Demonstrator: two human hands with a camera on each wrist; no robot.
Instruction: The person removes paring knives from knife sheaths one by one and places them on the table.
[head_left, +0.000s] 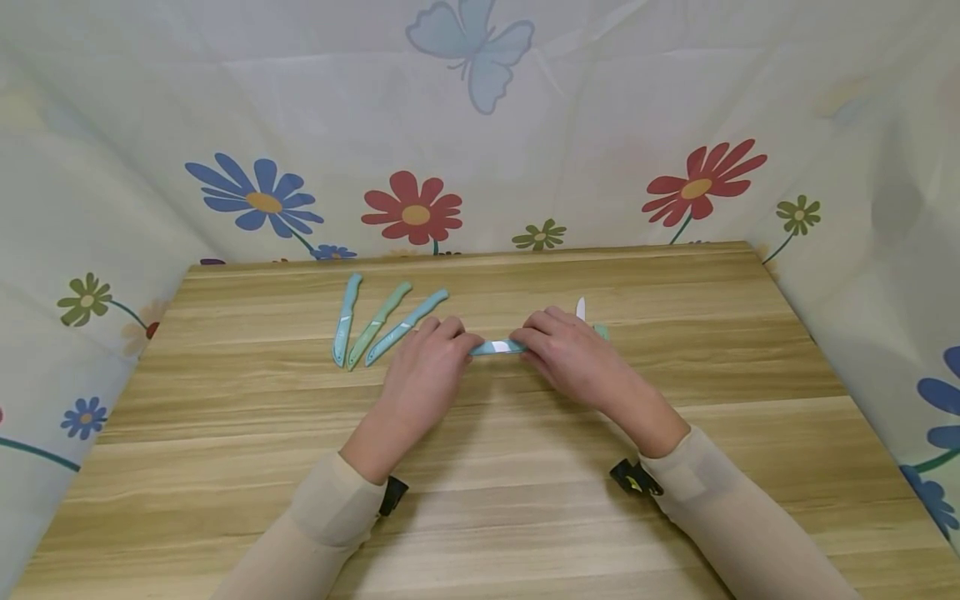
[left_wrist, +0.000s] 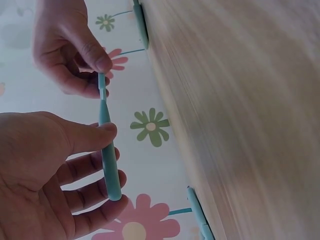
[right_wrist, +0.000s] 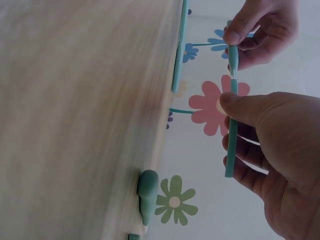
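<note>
A small light-blue knife is held level between both hands over the table, its white blade (head_left: 500, 347) partly showing between handle and sheath. My left hand (head_left: 426, 367) pinches the rounded handle (left_wrist: 111, 175), thumb on one side and fingers on the other. My right hand (head_left: 573, 358) grips the blue sheath (right_wrist: 231, 145), which covers the tip end of the blade. Handle and sheath are in line with each other, and the hands are close together.
On the wooden table (head_left: 495, 500), two blue sheathed knives (head_left: 347, 321) (head_left: 407, 327) and a green sheathed knife (head_left: 379, 326) lie to the left. Behind my right hand, a bare white blade (head_left: 581, 308) and a green piece (head_left: 602, 332) show partly. A flowered curtain (head_left: 585, 142) surrounds the table.
</note>
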